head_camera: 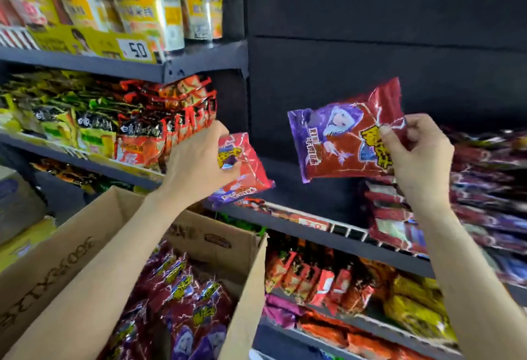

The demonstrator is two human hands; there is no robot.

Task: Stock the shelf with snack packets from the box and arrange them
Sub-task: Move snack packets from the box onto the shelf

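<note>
Facing dark metal shop shelving (328, 235), left hand (196, 165) and right hand (419, 157) each grip one red-and-purple foil snack packet (339, 145) above an open brown cardboard box (248, 288).

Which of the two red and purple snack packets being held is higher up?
The packet in the right hand, the right-hand packet, is higher, raised before the dark back panel. The left-hand packet, in the left hand, sits lower by the shelf edge.

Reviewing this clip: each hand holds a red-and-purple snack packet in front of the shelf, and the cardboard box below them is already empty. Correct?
Not quite. The head view shows the cardboard box still holding many packets. The rest stands: the left hand and right hand each hold a red-and-purple snack packet.
</note>
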